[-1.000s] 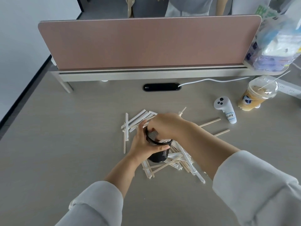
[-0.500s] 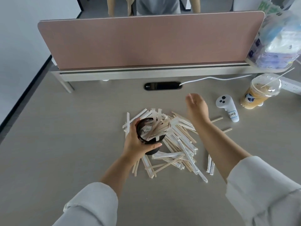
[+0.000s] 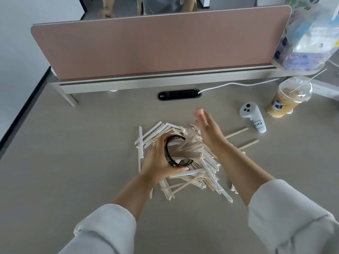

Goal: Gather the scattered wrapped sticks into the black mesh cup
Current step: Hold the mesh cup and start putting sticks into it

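Handwritten label on white controller, roughly "Hoo4", not fully legible. Iced drink cup carries panda-like print; no brand readable. Your left hand clamps black mesh cup, tilted, mouth toward right, bundle of wrapped sticks fanning out of it. Your right hand open, fingers spread, palm facing bundle, holding nothing. More flat paper-wrapped sticks scattered on grey desk beneath and around cup; two bare wooden sticks lie right.
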